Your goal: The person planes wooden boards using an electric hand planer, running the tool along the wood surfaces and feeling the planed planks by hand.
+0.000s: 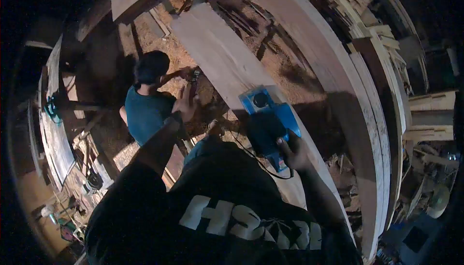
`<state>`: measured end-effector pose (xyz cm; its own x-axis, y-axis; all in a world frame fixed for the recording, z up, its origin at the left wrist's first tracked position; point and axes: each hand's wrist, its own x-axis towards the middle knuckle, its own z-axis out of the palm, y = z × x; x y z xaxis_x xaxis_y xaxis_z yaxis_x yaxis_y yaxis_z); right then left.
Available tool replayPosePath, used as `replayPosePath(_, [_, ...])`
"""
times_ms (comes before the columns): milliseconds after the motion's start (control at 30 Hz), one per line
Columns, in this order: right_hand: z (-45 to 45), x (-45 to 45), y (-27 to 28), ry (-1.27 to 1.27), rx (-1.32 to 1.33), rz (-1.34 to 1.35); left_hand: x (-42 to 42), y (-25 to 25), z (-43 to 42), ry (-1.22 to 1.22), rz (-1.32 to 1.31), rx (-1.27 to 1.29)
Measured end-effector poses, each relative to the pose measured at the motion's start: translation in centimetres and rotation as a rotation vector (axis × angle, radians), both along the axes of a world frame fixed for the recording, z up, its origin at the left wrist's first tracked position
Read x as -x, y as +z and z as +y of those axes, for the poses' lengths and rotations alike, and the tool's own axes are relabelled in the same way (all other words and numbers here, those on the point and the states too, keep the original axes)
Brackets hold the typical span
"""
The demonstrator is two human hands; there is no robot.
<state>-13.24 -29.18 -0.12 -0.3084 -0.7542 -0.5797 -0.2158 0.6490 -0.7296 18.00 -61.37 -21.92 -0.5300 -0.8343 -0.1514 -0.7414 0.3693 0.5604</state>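
A blue electric hand planer rests on a long pale wooden board. My right hand is closed round the planer's rear handle, and a black cord hangs from that end. Off to the left of the board, my left hand is raised with its fingers spread, holding nothing. It is near a co-worker in a blue shirt, who is low down beside the board. The co-worker's hand is by a small object that I cannot make out.
Wood shavings cover the floor. A thick curved beam runs along the right, with stacked planks beyond it. Another power tool sits on a board at the far left. The planer's cord trails past my body.
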Motion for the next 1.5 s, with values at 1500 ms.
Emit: replayPosePath(1500, [-61.4, -1.6, -6.2, -0.08, 0.543, 0.168, -15.9, -5.9, -3.7, -0.382, 0.031, -0.568])
